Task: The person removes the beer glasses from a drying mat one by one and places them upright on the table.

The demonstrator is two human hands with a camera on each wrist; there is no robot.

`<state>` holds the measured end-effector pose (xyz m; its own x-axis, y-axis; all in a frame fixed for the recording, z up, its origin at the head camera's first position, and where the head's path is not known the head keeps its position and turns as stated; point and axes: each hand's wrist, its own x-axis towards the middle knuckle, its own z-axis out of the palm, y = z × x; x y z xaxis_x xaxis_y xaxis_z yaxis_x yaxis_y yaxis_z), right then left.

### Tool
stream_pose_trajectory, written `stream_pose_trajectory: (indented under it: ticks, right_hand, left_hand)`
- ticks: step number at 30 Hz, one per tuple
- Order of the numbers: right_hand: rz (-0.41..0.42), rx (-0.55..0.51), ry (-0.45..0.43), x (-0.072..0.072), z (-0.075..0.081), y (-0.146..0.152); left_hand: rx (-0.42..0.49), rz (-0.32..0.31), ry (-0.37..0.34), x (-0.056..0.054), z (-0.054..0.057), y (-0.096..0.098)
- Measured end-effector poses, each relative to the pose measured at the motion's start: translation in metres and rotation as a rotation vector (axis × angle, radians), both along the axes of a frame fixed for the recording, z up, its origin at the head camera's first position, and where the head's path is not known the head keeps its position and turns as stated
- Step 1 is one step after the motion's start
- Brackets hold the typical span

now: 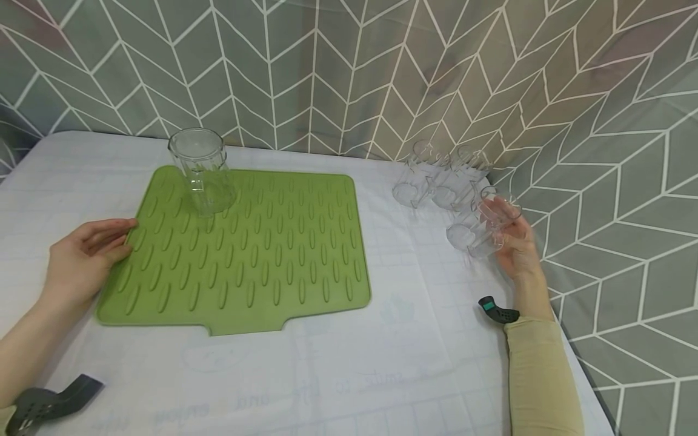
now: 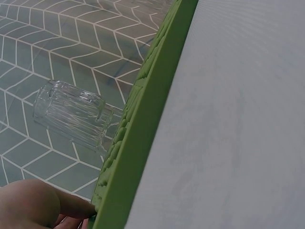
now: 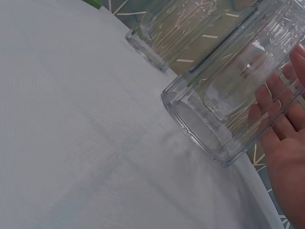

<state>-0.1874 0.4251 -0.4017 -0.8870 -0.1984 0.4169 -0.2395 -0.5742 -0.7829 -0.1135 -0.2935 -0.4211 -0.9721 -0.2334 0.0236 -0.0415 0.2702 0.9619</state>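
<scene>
one of the hands [image 3: 287, 152] reaches around a clear glass [image 3: 236, 83].

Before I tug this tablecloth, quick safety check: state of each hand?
Left hand: touching the left edge of the green drying mat; grip cannot be told.
Right hand: closed, holding the frontmost glass mug.

Right hand [image 1: 515, 242]: glass mugs [image 1: 417, 181] block beyond-left of fingers, patterned curtain [image 1: 611, 242] close right; tablecloth [image 1: 409, 278] free nearer-left.
</scene>
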Motion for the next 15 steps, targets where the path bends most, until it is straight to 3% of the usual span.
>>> stream_pose_trajectory:
  ticks: [5,15]
  right_hand:
    - [0.015,-0.004,-0.001,-0.0004,0.0008,-0.0003]
    - [0.030,-0.039,-0.014,0.0038,0.0041,-0.0030]
  left_hand:
    - [0.003,-0.006,-0.009,0.0009,-0.0001,-0.0004]
    - [-0.082,0.007,-0.040,0.0016,0.0004,0.0013]
